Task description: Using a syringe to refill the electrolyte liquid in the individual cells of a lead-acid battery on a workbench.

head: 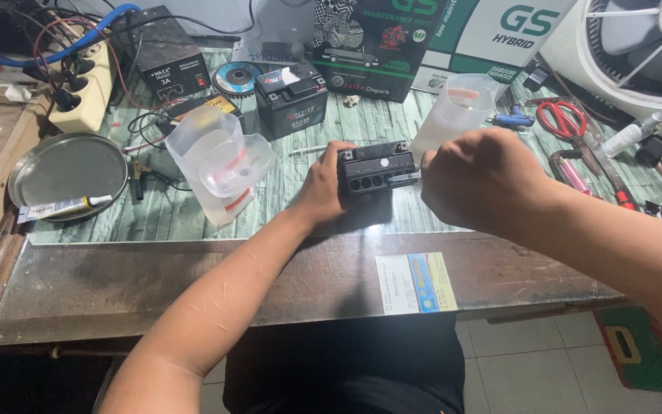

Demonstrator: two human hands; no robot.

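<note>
Where the glass-topped surface (pixel 193 268) nears its front edge, at centre: small black battery (pixel 375 167), tipped toward the wearer, row of round filler holes showing on the near face.

Left hand (pixel 323 184): wrapped round the battery's left end, fingers curled onto it, thumb on top.

Right hand (pixel 478 178): closed into a loose fist at the battery's right end, pinching a thin pale strip (pixel 404 178) that lies against the battery face; fingertips hidden behind the knuckles.

Just left of the battery: clear plastic acid pack (pixel 220 161), tilted, with red marking. Just behind the right hand: second clear pack (pixel 457 107), upright.

Behind the battery: second black battery (pixel 291 98), upright, white label on top. Beside it, grinding disc (pixel 237 77) lying flat. Further back: printed cartons (pixel 392 38).

Far left: round metal tray (pixel 67 165), a glue tube (pixel 63 207) lying across its near rim; power strip (pixel 82 88) with plugs; black power supply (pixel 166 57) with leads.

Far right: red-handled scissors (pixel 561 116), small spray bottle (pixel 636 132), white fan (pixel 645 46).

Front edge of surface: printed card (pixel 415 282) under the glass.
</note>
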